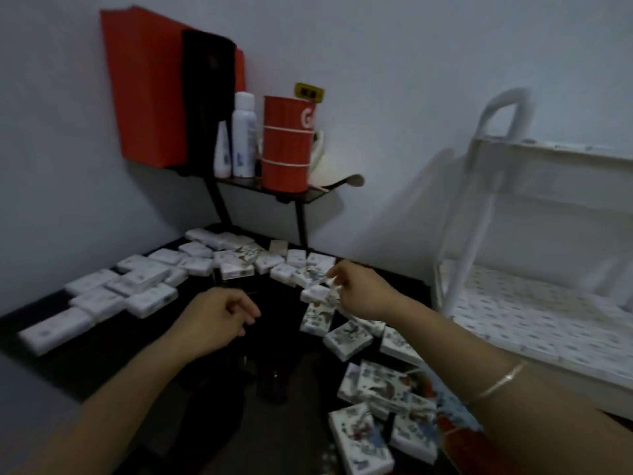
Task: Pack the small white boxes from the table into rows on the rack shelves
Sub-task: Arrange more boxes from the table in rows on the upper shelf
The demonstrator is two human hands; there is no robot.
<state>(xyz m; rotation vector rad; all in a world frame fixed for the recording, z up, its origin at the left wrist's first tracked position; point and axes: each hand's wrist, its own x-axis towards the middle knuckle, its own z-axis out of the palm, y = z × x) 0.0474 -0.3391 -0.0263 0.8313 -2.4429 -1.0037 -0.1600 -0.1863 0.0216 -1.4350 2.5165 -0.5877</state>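
You have two grips out: left grip [219, 317], right grip [363, 293]. Left of and beyond the left grip lie roughly two dozen small white boxes [150, 299], too blurred to count exactly. Around the right grip are about ten patterned boxes [347, 339]. To its right stands one rack [548, 156] with two shelves showing. Beyond both grips are two bottles [243, 135] and one red canister [286, 145].

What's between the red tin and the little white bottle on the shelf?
A tall white spray can stands between the ribbed red tin and the small white bottle, in the head view.
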